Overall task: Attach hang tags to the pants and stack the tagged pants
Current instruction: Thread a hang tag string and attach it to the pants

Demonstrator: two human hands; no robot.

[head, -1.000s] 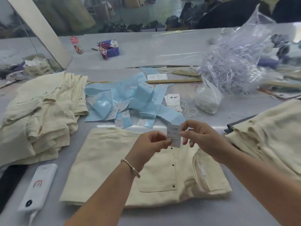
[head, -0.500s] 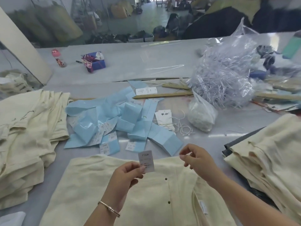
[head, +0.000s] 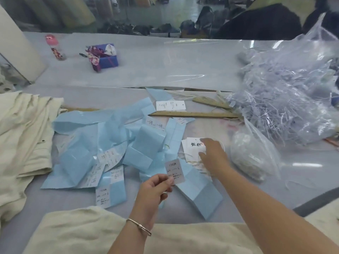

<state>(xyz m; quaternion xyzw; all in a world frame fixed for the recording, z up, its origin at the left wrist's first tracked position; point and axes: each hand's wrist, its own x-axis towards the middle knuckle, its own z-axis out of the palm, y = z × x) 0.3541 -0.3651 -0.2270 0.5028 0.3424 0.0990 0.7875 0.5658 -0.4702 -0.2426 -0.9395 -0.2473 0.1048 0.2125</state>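
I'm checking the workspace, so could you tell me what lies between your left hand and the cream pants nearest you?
In the head view, only bare grey table separates the left hand from the pants.

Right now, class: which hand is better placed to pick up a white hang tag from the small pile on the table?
The right hand: it already rests on the white tags. The left hand is busy pinching a size label.

Her left hand [head: 156, 187] is raised in front of her, thumb and fingertips pinched together, a thin bangle on the wrist, while her right arm stretches out straight toward the middle of the table, the right hand [head: 212, 153] palm-down, fingers bent at their tips.
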